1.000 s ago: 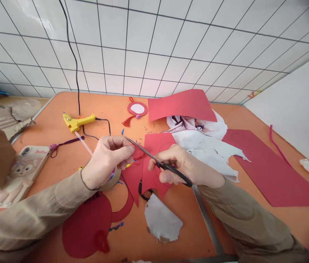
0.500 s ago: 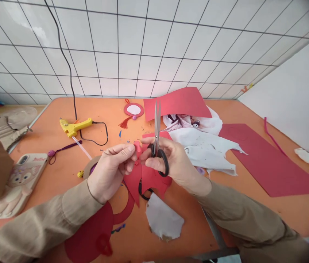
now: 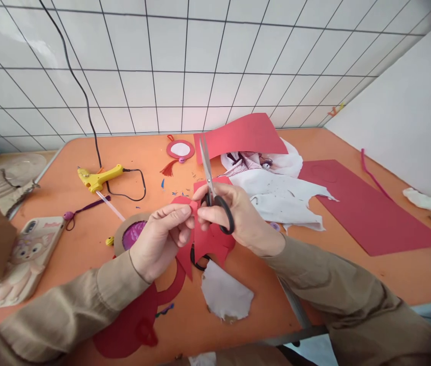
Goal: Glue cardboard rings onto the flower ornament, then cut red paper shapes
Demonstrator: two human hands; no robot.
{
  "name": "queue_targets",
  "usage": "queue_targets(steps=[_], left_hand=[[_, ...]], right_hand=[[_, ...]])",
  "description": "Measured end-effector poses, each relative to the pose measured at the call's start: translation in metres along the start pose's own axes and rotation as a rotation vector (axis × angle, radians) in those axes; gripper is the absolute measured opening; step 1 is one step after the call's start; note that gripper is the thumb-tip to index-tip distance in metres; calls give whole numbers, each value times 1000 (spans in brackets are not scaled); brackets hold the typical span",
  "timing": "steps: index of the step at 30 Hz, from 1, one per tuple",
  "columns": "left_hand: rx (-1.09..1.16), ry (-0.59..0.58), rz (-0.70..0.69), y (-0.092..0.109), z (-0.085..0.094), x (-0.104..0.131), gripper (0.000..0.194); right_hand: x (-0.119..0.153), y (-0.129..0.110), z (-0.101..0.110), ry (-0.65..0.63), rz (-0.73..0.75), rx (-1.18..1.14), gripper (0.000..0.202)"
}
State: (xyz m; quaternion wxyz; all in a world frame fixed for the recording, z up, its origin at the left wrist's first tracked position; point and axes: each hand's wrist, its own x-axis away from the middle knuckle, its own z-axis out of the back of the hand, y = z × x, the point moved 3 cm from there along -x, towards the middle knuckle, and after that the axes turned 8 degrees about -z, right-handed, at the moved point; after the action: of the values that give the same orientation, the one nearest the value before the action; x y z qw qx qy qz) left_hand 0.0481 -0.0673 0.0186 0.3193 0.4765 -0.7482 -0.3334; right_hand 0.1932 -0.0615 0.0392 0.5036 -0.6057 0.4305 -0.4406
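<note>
Fingers [image 3: 179,217] on red scrap [image 3: 194,206], clear of far table edge [image 3: 139,135]

The matte orange tabletop [image 3: 264,325] carries a yellow plastic glue gun [image 3: 101,178] with a clear stick, near a round red ornament [image 3: 180,149] with a white centre and red tassel. Rightward lie a torn white cloth [image 3: 287,195] and a large flat red paper sheet [image 3: 364,218]; nearer, a ragged grey-white fabric scrap [image 3: 228,292] and a rounded red paper piece [image 3: 119,330].
</note>
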Motion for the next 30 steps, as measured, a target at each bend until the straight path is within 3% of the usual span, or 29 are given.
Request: queue_targets(steps=[4, 7, 10, 13, 16, 18, 24, 30], left_hand=[[-21, 9, -62, 5, 1, -2, 26], [-148, -7, -204, 8, 6, -4, 22], [-464, -74, -567, 15, 12, -5, 7], [-843, -225, -1024, 24, 11, 0, 22], [-1065, -355, -1242, 30, 10, 5, 39], [-1109, -355, -1213, 33, 9, 6, 40], [-1025, -265, -878, 33, 8, 5, 24], [-906, -95, -657, 34, 5, 0, 11]], right_hand=[[-4, -1, 9, 80, -53, -72, 16], [-5, -1, 7, 8, -104, -119, 24], [-3, 4, 1, -111, -197, -222, 28], [-3, 11, -3, -164, -283, -311, 28], [-1, 14, -3, -140, -289, -327, 27], [0, 11, -3, -117, -245, -282, 25], [4, -6, 0, 36, 21, -53, 25], [-7, 4, 8, 36, -49, -33, 29]])
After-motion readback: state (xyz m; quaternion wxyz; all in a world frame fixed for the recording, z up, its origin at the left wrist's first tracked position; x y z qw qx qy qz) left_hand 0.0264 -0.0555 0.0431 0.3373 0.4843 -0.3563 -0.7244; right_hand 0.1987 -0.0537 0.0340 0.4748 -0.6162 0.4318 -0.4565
